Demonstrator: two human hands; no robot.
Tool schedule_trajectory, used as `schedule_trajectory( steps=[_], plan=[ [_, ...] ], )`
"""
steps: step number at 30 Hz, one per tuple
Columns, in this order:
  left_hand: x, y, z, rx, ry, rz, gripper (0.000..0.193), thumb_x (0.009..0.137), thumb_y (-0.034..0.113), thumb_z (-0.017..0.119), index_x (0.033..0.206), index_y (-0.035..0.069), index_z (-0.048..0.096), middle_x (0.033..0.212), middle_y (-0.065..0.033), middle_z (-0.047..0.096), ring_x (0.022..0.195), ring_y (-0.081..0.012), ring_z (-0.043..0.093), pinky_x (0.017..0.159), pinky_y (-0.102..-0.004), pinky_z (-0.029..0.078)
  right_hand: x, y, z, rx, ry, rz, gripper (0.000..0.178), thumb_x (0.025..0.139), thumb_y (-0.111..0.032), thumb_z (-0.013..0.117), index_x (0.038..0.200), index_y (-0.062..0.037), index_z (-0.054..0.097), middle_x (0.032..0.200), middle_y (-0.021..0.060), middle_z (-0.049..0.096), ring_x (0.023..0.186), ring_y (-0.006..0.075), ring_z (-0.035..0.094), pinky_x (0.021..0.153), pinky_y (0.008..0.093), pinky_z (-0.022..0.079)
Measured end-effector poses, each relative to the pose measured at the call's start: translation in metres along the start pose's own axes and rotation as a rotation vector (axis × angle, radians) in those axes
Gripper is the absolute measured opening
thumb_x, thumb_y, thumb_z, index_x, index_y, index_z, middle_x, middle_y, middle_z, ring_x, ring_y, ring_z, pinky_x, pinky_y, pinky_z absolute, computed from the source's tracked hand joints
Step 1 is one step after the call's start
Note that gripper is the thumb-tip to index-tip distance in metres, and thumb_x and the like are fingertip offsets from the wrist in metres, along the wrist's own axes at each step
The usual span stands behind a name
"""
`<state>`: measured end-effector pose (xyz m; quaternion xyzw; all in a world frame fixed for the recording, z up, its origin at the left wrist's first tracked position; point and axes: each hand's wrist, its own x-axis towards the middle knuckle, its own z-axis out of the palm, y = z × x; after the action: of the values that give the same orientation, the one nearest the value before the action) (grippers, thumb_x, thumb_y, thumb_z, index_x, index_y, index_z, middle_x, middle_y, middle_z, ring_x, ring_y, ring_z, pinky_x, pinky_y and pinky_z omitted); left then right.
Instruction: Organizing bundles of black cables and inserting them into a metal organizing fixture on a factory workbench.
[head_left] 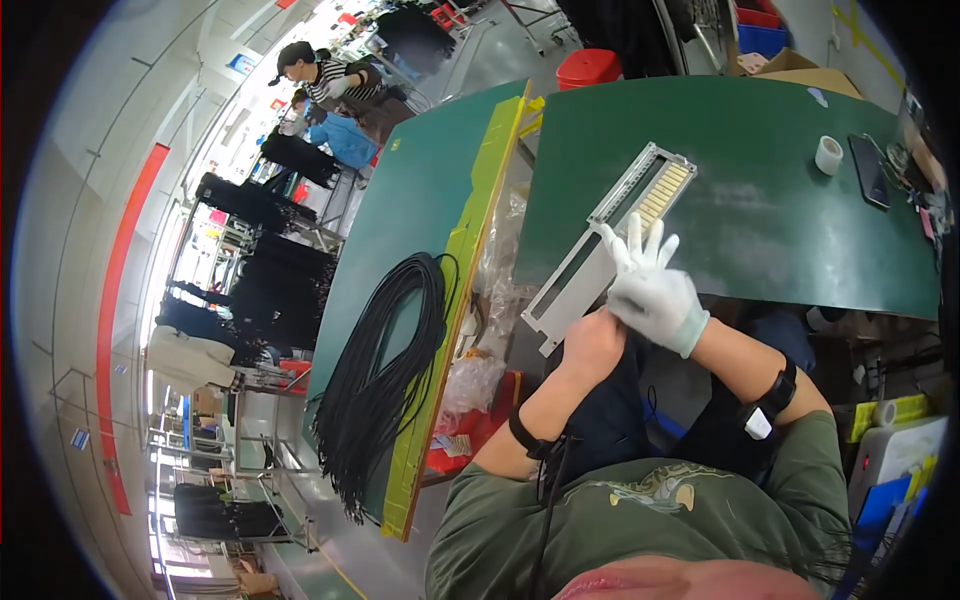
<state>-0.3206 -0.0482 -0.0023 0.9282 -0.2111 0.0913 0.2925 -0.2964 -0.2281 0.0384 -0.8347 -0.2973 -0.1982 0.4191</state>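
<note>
My right hand [655,301] wears a white glove, its fingers stretched out and spread over a long light-grey metal frame. Bare and curled closed, my left hand [592,347] meets the thumb side of that glove and appears to pinch it; its fingertips are partly hidden. The slotted frame [575,290] lies slantwise on the green table [760,140], its near end jutting past the table edge toward my lap. In its far part sits a row of several cream-coloured blocks [663,190].
A bundle of black cords [385,375] lies on the left-hand green board [430,150]. At the right are a white tape roll [829,156] and a dark phone [868,172]. A red bin [588,69] stands beyond the table. Co-workers [335,85] are at the far left.
</note>
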Motion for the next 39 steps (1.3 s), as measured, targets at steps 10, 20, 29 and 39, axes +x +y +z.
schedule_trajectory(
  steps=[10, 20, 29, 39],
  plan=[
    [0.024, 0.038, 0.0, -0.154, 0.035, -0.257, 0.023, 0.087, 0.007, 0.058, 0.11, 0.004, 0.057, 0.081, -0.0241, 0.065, 0.082, -0.0456, 0.064, 0.068, -0.0509, 0.048, -0.008, 0.012, -0.022, 0.098, 0.008, 0.275, 0.015, 0.082, -0.023, 0.071, 0.09, -0.0115, 0.065, 0.085, 0.0121, 0.066, 0.075, 0.0376, 0.065, 0.067, 0.0461, 0.053],
    [0.019, 0.041, 0.026, -0.259, 0.052, -0.216, 0.013, 0.094, 0.005, 0.05, 0.1, -0.004, 0.058, 0.067, -0.0121, 0.064, 0.057, -0.0192, 0.064, 0.053, -0.0317, 0.049, -0.019, 0.026, -0.021, 0.108, -0.052, 0.27, 0.013, 0.084, -0.022, 0.065, 0.091, -0.0114, 0.064, 0.09, 0.0151, 0.069, 0.079, 0.0373, 0.067, 0.069, 0.0484, 0.053],
    [0.035, 0.043, 0.021, -0.612, 0.044, -0.63, 0.017, 0.095, 0.009, 0.053, 0.1, 0.001, 0.067, 0.072, -0.0052, 0.067, 0.055, -0.019, 0.063, 0.05, -0.0315, 0.046, -0.029, 0.029, -0.025, 0.314, -0.008, -0.074, 0.011, 0.081, -0.017, 0.066, 0.091, -0.0116, 0.066, 0.083, 0.0135, 0.066, 0.077, 0.0357, 0.066, 0.07, 0.0449, 0.054],
    [0.074, 0.083, 0.004, -1.704, -0.259, -0.247, 0.054, 0.105, 0.02, 0.04, 0.152, -0.003, 0.027, 0.158, -0.0218, 0.031, 0.142, -0.03, 0.04, 0.117, -0.0437, 0.035, -0.038, 0.029, -0.027, 0.246, -0.09, -0.035, 0.011, 0.08, -0.015, 0.067, 0.091, -0.0119, 0.066, 0.08, 0.0124, 0.065, 0.073, 0.0341, 0.066, 0.066, 0.0427, 0.053]
  ],
)
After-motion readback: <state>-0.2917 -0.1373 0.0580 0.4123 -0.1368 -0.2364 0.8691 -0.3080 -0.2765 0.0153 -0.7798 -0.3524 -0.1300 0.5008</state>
